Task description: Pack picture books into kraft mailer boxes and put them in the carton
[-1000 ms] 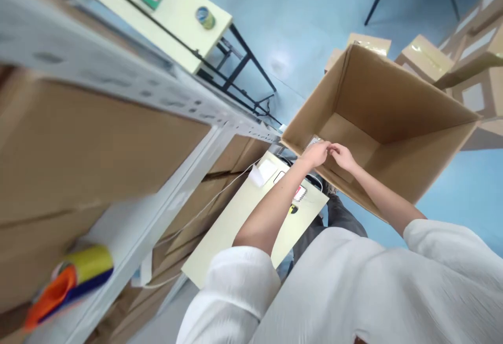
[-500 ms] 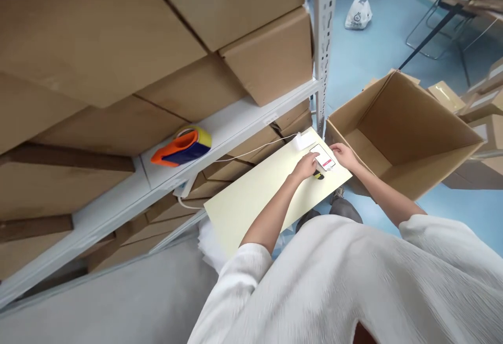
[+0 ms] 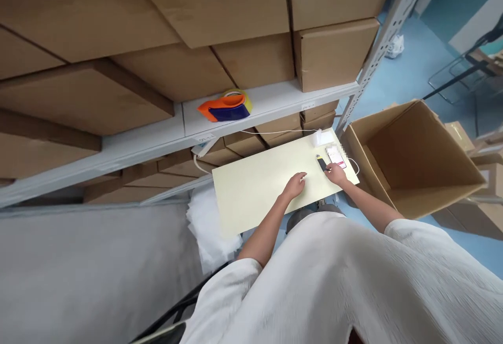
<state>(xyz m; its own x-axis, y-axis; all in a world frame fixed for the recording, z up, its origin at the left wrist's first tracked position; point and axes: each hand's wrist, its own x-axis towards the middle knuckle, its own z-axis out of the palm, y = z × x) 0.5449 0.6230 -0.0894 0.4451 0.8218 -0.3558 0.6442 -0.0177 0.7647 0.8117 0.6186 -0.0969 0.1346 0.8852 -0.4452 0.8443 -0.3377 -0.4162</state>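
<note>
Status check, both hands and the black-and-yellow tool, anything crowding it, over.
Left hand over the pale tabletop, fingers loosely curled. Right hand at the tool's lower end, grip unclear. Phone close beside it.

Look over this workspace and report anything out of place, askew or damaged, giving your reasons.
I see no clear damage or spill. A crumpled white bundle lies on the open floor beyond the shelf post, like litter, and loose white sheeting bunches untidily by the table's left end.

Tabletop bare left of hands; open carton blocks right.
</note>
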